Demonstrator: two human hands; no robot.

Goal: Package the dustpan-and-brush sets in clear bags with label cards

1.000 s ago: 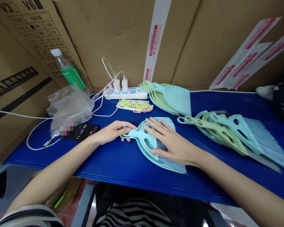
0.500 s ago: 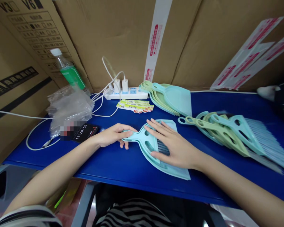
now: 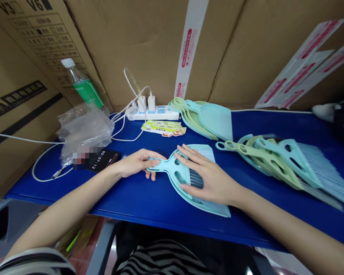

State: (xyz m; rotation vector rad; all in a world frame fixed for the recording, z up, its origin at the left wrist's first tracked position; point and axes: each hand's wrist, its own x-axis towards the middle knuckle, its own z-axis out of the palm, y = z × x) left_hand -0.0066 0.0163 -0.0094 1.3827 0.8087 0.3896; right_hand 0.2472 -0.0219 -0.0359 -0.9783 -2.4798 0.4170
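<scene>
A light blue dustpan (image 3: 215,208) lies on the table in front of me, its wide edge to the right. A matching hand brush (image 3: 171,165) with dark bristles rests inside it, handle over handle. My left hand (image 3: 135,164) pinches both handles together, the thumb on top and the other fingers curled beneath. My right hand (image 3: 212,177) lies with fingers spread over the brush head and bristles, pressing flat on them; its palm hides part of the bristles and pan.
Stacked blue and green dustpans (image 3: 215,118) lie at the back, and several brushes (image 3: 292,156) at the right. A power strip (image 3: 166,113), yellow-green packets (image 3: 163,128), a phone (image 3: 103,160), clear plastic bags (image 3: 83,128) and a bottle (image 3: 87,91) occupy the left and back. Cardboard walls the rear.
My right hand has shifted very slightly left over the brush. The left hand keeps its grip, and the dustpan and brush stay nearly in place.
</scene>
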